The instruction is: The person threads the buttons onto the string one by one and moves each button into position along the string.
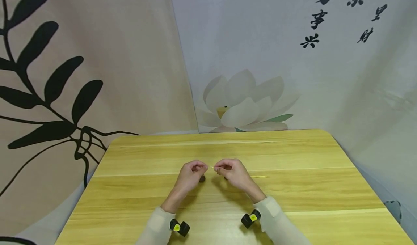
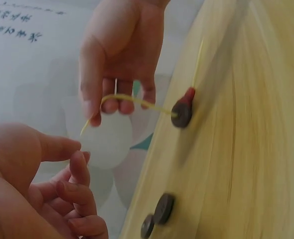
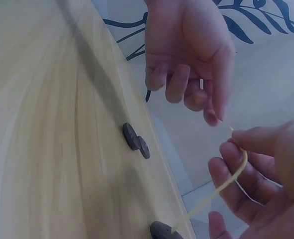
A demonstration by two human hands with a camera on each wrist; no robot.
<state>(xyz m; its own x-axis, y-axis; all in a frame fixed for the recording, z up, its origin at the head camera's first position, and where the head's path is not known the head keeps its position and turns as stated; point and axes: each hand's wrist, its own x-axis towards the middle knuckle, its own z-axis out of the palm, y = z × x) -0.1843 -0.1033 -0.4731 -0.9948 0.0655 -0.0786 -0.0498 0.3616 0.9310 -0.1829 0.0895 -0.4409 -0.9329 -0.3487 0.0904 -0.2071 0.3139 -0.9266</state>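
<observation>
A thin yellow thread point(image 1: 260, 176) lies across the wooden table point(image 1: 293, 194) and rises to my right hand point(image 1: 217, 169), which pinches it near its free end. In the left wrist view the thread point(image 2: 137, 101) runs from my right hand point(image 2: 107, 102) down through a dark button point(image 2: 181, 113) with a small red piece point(image 2: 189, 93) beside it. My left hand point(image 1: 203, 167) hovers just left of the thread's tip, fingers curled, thumb and forefinger point(image 3: 221, 99) close together, and nothing shows in it. Under it lie two more dark buttons point(image 2: 163, 208), overlapping on the table point(image 3: 131, 136).
The table's far edge point(image 1: 221, 133) meets hanging printed cloths, one with a leaf pattern point(image 1: 65, 93) and one with a lotus point(image 1: 241, 104). Black wrist cameras point(image 1: 180, 227) sit on both forearms. Bare wood spreads to both sides and towards me.
</observation>
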